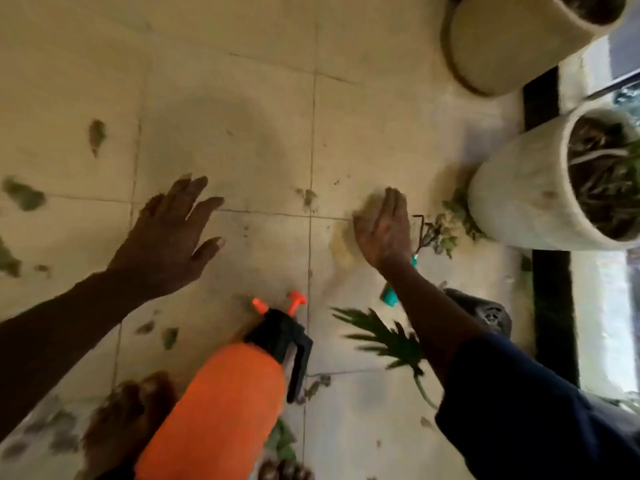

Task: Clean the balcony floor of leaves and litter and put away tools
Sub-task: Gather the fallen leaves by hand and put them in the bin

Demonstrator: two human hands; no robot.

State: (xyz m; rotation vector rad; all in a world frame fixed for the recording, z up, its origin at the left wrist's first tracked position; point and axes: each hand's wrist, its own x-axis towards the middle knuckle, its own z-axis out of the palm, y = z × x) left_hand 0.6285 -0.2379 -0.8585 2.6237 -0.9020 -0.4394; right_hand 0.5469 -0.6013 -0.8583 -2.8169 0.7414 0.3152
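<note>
I look down at a beige tiled balcony floor (225, 140) strewn with small green leaf bits (24, 194). My left hand (169, 237) hovers flat with fingers spread over the tiles and holds nothing. My right hand (382, 228) stands on its edge, fingers straight, against a small mound of sandy dirt (346, 237). Just right of it lie a clump of leaves (446, 226) and a teal-handled tool (391, 296), partly hidden by my forearm. An orange pressure sprayer (221, 403) with a black pump head lies near my feet.
Two pale round planters (519, 202) (502, 43) stand at the right by a black strip and glass railing. A large green frond (388, 337) lies under my right arm. My bare foot (128, 420) is at the lower left. A dark object (485, 313) sits behind my right arm.
</note>
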